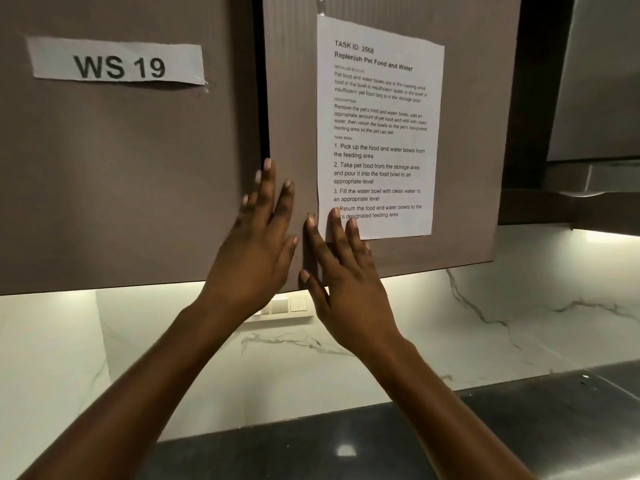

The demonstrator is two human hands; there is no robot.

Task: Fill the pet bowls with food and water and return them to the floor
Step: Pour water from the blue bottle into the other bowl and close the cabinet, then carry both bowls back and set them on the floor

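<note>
No pet bowls, food or water show in the head view. Both my hands are raised in front of a brown wall cabinet. My left hand (258,237) is open, fingers spread, over the gap between the two cabinet doors. My right hand (341,271) is open too, its fingertips lying over the lower left corner of a printed task sheet (381,126) that hangs on the right door (294,81). Neither hand holds anything.
The left door (121,168) carries a label reading WS 19 (117,62). Below are a lit white marble backsplash (519,323) with a switch panel (287,304) and a dark countertop (329,452). A steel range hood (599,98) juts out at the upper right.
</note>
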